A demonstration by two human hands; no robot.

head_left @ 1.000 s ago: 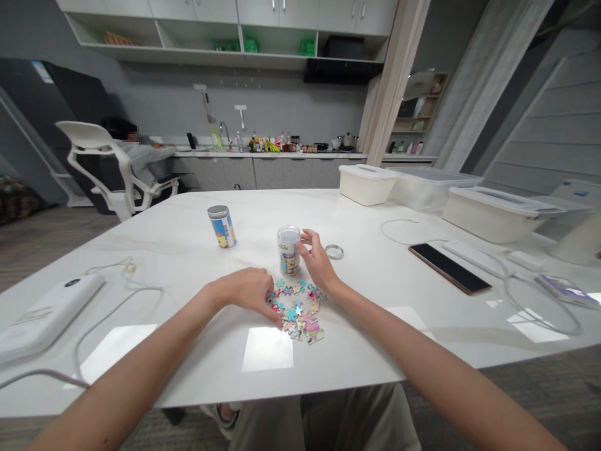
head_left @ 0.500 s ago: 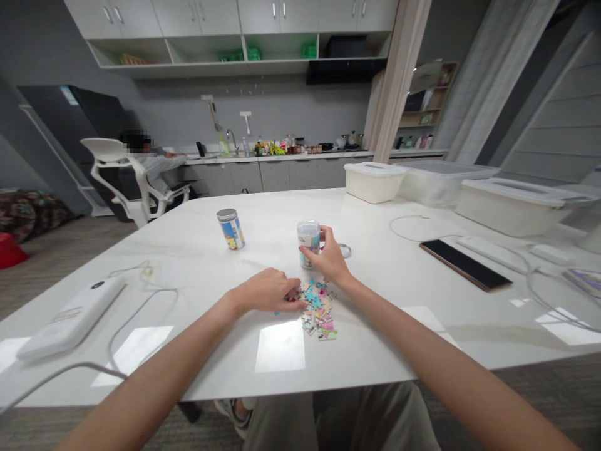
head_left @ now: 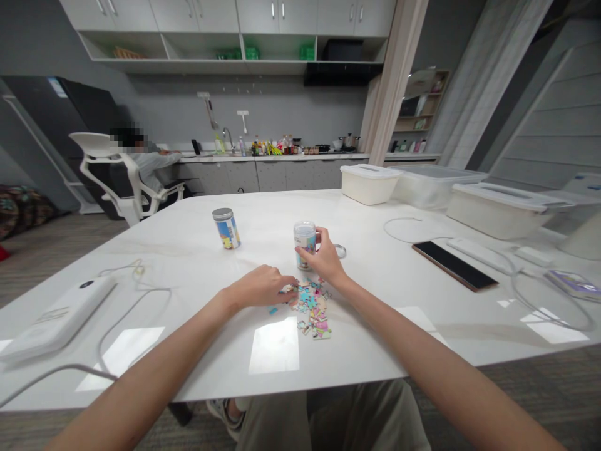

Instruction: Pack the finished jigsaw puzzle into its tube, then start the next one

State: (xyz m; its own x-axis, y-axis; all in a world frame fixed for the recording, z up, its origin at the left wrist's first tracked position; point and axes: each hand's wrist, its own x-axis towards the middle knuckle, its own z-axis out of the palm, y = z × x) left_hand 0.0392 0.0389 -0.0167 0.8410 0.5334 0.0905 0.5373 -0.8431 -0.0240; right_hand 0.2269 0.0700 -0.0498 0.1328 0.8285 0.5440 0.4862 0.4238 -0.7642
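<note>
A small clear jar (head_left: 304,242) with a colourful label stands open on the white table (head_left: 375,294). My right hand (head_left: 325,260) is wrapped round it. In front of it lies a heap of colourful puzzle pieces (head_left: 312,309). My left hand (head_left: 263,285) rests at the left edge of the heap, fingers pinched on a piece or two. The jar's metal lid (head_left: 339,251) lies just right of my right hand. A second jar (head_left: 226,228), shut with a grey lid, stands further back on the left.
A black phone (head_left: 453,265) and white cables lie to the right, with white lidded bins (head_left: 369,183) behind. A white power bank (head_left: 56,318) with a cable sits at the left. Someone sits in a white chair (head_left: 113,172) far left.
My right hand has closed round the open jar, which has lifted or shifted slightly. My left hand has drawn together on pieces at the heap's left edge.
</note>
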